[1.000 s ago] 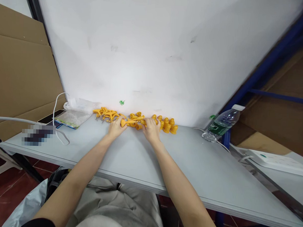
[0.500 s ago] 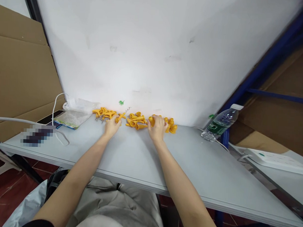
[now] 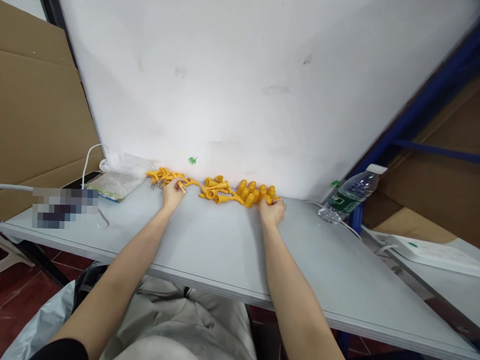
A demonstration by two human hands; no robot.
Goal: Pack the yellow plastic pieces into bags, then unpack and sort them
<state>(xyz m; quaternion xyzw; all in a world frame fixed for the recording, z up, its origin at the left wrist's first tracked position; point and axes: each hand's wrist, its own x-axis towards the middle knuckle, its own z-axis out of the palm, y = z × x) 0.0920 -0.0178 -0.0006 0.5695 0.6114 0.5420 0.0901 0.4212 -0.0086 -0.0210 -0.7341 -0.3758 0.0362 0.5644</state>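
Observation:
My left hand (image 3: 171,196) is closed around a yellow corkscrew (image 3: 180,185), whose short metal spiral pokes out at the fingertips. Behind that hand lies a heap of yellow corkscrew pieces (image 3: 161,174) with metal spirals. At the right end of a cluster of upright yellow sleeves (image 3: 250,192), my right hand (image 3: 273,210) has its fingers closed on one yellow sleeve (image 3: 266,199), partly covered by the hand. Between the hands, several yellow cone-ended pieces (image 3: 218,190) lie on their sides in a loose pile.
The grey table (image 3: 218,242) meets a white panel (image 3: 235,96) at the back. A plastic bottle (image 3: 351,197) leans at the right, near a white power strip (image 3: 438,255). Clear plastic bags (image 3: 122,181), a white cable (image 3: 87,164) and a pixelated object (image 3: 61,210) lie left.
My right hand has moved right to the end of the sleeve cluster, uncovering the upright sleeves. My left hand has shifted slightly left, and the corkscrew's spiral no longer points up toward the panel.

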